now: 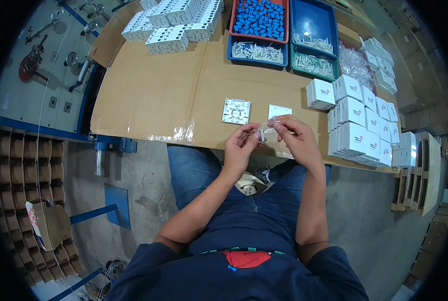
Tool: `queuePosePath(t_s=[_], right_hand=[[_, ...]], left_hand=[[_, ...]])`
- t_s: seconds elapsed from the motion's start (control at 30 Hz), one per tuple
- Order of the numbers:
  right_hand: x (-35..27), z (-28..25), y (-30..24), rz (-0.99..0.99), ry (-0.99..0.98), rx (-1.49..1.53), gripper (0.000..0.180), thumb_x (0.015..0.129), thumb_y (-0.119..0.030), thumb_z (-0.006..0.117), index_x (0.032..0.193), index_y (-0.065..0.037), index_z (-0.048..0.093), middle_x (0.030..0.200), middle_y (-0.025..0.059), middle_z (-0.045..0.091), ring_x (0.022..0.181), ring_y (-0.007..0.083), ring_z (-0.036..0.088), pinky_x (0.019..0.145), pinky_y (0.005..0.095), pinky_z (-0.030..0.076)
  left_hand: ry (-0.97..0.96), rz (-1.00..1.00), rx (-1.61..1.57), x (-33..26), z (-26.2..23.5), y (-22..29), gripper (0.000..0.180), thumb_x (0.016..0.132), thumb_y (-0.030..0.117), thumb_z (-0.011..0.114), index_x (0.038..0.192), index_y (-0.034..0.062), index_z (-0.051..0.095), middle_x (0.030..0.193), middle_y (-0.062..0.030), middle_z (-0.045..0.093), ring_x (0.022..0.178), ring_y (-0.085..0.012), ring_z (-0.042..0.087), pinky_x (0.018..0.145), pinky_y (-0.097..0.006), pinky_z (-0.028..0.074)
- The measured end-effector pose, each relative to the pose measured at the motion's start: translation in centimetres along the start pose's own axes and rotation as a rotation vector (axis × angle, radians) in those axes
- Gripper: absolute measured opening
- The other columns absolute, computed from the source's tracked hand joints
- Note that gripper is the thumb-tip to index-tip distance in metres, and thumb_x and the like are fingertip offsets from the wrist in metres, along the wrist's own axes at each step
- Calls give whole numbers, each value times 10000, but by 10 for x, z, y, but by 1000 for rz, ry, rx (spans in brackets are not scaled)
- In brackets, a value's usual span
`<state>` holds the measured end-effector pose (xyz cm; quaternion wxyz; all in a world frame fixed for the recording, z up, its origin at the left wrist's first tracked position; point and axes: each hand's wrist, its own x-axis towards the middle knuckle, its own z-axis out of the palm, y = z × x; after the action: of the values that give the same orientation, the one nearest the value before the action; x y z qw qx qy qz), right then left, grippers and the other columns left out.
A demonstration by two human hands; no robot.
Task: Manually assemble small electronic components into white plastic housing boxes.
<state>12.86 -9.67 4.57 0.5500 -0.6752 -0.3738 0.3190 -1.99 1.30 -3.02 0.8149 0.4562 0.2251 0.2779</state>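
Near the table's front edge, my left hand point(240, 146) and my right hand point(297, 139) meet with fingers pinched around a small clear plastic bag point(269, 129). A small white piece point(262, 135) shows by my left fingertips; whether it lies inside the bag I cannot tell. Just beyond my left hand, a square white wall-plate frame point(235, 111) with a cut-out, detailed face lies flat on the cardboard. Beside it, past my right fingers, is a flat white square piece point(280, 111), its near part covered by my hand.
Stacked white boxes point(354, 110) stand at the right. At the back are a red tray point(230, 20) of blue parts, a blue tray point(258, 63) and a green tray point(314, 74) of small pale packets, another blue tray point(311, 22), and piled white switch units point(166, 41). Cardboard point(149, 95) covers the table.
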Motion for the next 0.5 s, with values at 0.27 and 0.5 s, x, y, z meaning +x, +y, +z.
queuePosePath(t_s=[0.27, 0.5], right_hand=[[-3, -6, -1, 72, 64, -56, 209, 1025, -184, 671, 1081, 0, 753, 885, 13, 677, 731, 80, 561, 665, 241, 459], [-3, -4, 2, 64, 74, -69, 196, 1019, -182, 679, 1042, 2, 741, 827, -4, 633, 716, 71, 547, 652, 232, 443]], left_hand=[[-1, -23, -4, 3, -1, 0, 243, 1015, 50, 640, 1247, -24, 641, 1130, -90, 674, 997, -156, 681, 876, -323, 605], [-29, -30, 35, 0, 1, 3, 336, 990, 16, 658, 1316, -27, 590, 1168, -92, 649, 1048, -152, 665, 926, -311, 587]])
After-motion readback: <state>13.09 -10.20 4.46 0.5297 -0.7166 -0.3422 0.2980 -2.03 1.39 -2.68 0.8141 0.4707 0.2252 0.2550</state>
